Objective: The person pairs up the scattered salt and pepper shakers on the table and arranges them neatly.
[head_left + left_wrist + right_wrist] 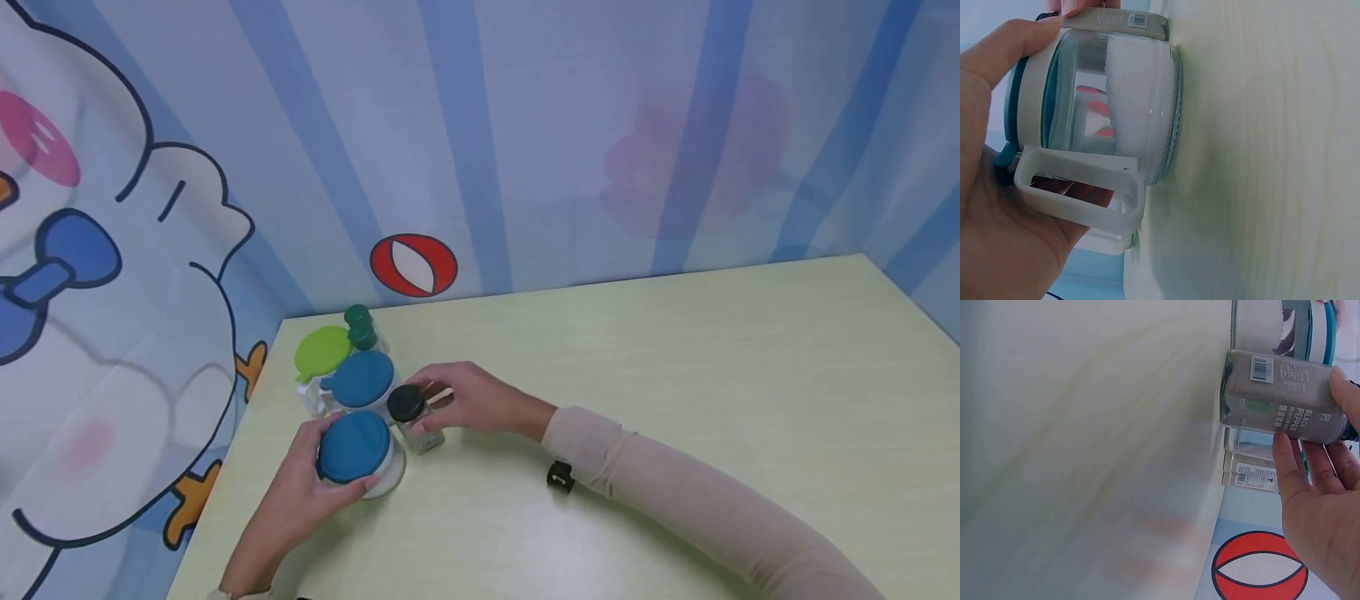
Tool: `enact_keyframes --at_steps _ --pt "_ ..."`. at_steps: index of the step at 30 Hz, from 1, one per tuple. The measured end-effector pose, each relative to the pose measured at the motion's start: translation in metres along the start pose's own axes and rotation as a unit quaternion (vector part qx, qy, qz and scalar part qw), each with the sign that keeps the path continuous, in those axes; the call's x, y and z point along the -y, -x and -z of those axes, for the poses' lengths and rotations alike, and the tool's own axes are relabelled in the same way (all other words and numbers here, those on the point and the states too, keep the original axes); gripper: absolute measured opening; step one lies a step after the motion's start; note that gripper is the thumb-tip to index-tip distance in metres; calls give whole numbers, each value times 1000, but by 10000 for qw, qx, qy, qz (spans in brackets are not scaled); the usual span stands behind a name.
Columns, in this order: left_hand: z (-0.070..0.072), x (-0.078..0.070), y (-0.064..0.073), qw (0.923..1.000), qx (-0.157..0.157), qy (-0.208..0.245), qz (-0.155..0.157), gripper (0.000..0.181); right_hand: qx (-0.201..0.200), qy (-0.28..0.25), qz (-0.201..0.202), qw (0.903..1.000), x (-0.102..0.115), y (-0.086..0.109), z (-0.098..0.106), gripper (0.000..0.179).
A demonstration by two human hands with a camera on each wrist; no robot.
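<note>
My left hand (300,500) grips a glass jar with a blue lid (354,447), thumb and fingers spread around the lid's rim. White grains (1138,94) partly fill this jar, and its white handle (1085,212) faces the palm. Close beside it, my right hand (480,404) holds a black pepper bottle (1285,394) with a black cap (407,402), thumb on one side and fingers on the other. The bottle stands upright right next to the jars, its base at the table surface.
Behind are another blue-lidded jar (363,379), a jar with a lime-green lid (322,350) and green-capped bottles (362,333), grouped at the table's back left. The pale table (675,375) meets a printed cloth wall (570,150). A small black device (560,476) sits at the right sleeve.
</note>
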State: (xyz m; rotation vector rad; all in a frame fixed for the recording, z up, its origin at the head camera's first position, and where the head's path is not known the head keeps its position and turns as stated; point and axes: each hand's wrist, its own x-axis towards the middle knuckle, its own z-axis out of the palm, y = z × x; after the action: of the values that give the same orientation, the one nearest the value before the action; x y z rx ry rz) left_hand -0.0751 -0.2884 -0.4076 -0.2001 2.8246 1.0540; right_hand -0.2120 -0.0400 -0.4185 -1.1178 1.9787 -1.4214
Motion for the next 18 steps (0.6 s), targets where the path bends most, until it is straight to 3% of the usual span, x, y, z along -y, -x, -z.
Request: enact_keyframes --at_steps 18 --pt "0 0 2 9997 13 149 196 110 172 -63 -6 9998 1 -2 1 48"
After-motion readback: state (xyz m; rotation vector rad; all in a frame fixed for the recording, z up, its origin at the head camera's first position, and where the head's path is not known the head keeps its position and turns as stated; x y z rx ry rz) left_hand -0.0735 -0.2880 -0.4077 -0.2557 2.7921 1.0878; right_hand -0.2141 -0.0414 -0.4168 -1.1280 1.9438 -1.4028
